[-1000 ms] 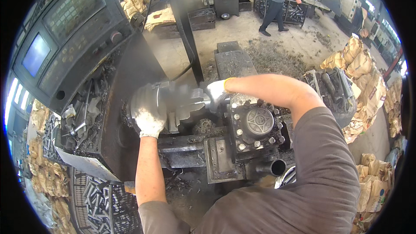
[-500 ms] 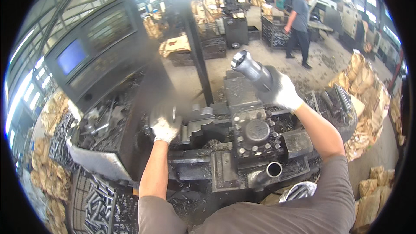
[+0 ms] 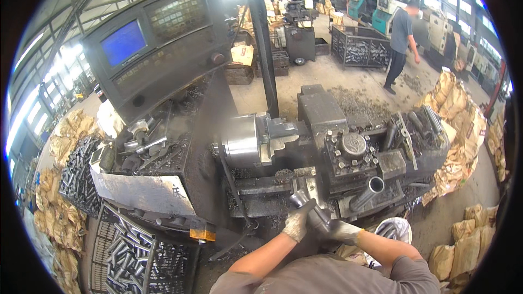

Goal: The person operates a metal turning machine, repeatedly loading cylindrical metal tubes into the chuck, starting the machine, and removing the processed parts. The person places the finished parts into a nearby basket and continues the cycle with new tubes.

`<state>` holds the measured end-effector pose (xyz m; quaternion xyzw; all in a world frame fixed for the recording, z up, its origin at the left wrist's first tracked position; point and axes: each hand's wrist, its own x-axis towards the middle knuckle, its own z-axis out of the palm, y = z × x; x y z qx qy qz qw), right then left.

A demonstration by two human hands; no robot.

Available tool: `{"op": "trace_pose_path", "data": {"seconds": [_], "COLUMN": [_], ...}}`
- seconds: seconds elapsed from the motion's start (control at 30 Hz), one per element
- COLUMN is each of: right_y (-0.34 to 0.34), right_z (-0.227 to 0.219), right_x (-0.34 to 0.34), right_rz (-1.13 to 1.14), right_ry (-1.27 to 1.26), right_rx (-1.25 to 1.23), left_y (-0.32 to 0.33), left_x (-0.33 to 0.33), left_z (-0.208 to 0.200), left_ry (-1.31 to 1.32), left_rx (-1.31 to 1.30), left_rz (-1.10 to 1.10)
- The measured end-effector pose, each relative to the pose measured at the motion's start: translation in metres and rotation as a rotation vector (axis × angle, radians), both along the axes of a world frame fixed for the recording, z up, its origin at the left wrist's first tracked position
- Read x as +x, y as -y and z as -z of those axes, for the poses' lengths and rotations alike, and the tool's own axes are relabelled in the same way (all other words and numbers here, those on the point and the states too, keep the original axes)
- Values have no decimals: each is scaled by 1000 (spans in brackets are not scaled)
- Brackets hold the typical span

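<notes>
Low in front of my body, both gloved hands are on a shiny metal tube (image 3: 317, 217) with a wider collar at its upper end. My left hand (image 3: 297, 225), in a whitish work glove with dark fingers, is closed round the collar end. The lower end sits in my right hand (image 3: 344, 232), also gloved, its fingers partly hidden. Beyond the hands stands a lathe, its bright round chuck (image 3: 241, 142) with stepped jaws at the left and its bolted tool post (image 3: 354, 145) at the right. Another open-ended tube (image 3: 368, 193) leans just right of my hands.
A control panel (image 3: 129, 43) with a blue screen rises at the left. Below it, a wire basket (image 3: 146, 242) holds many metal tubes. A white bag (image 3: 402, 227) of parts stands at my right. Farther back, a person (image 3: 402, 38) stands near a crate (image 3: 357, 49).
My right hand has brought the tube down from above the lathe towards my body. My left hand has left the chuck area and joined it on the tube. The view has shifted; the person has turned.
</notes>
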<state>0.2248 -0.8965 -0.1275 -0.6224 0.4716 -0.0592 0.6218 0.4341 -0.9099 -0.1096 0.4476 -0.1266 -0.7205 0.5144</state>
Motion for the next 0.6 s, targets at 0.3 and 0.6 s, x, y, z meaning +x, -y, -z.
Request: {"op": "trace_pose_path", "data": {"seconds": [0.3,0.6], "right_y": [-35,-189], "right_z": [-25,88], "right_x": [-99,-334], "right_rz": [-126,1003], "right_ry": [-212,-664], "right_rx": [-605,428], "left_y": [2,-20], "left_x": [26,32], "left_z": [43,-35], "left_ry": [-186,-175], "left_rx": [-13,72], "left_rz": [-56,154]}}
